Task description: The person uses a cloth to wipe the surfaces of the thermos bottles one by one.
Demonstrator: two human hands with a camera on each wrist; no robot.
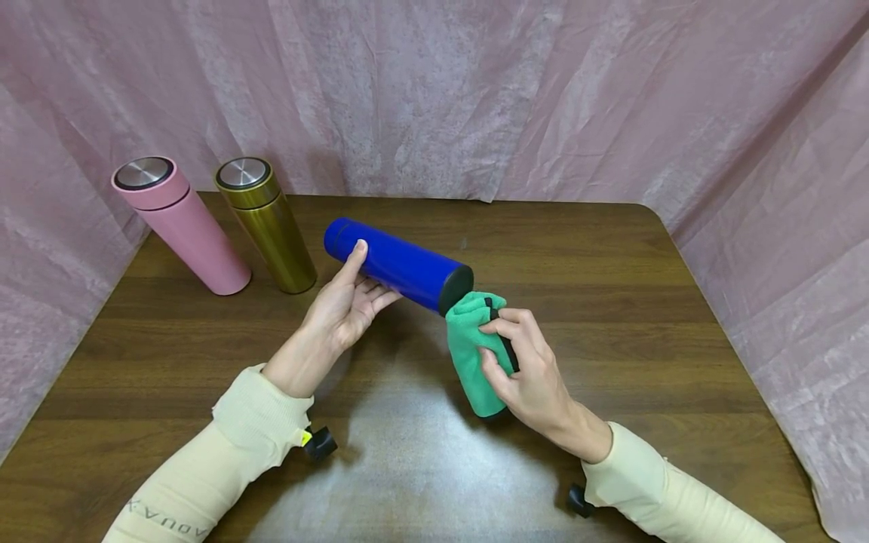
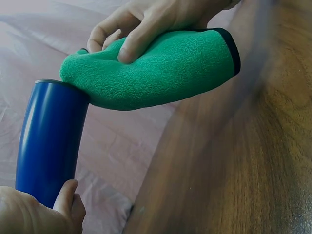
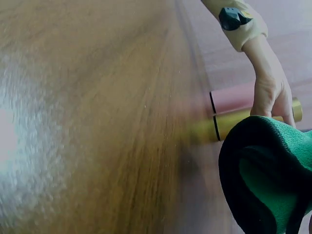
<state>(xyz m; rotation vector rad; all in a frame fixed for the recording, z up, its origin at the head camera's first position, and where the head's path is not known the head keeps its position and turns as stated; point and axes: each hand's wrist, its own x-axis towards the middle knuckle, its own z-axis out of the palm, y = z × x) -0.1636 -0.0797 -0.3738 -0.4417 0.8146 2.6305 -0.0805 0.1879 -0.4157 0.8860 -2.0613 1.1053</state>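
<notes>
My left hand holds a blue vacuum flask tilted above the table, thumb on its upper side and fingers beneath. Its dark base points right, toward my other hand. With my right hand I pinch a folded green cloth with black edging. In the left wrist view the fuzzy cloth meets the base end of the blue flask. From the right wrist, the cloth's black-edged fold gapes toward the camera, and the blue flask is mostly hidden.
A pink flask and a gold flask, both with steel-topped lids, stand upright at the back left of the wooden table. Pink curtains hang behind and beside the table.
</notes>
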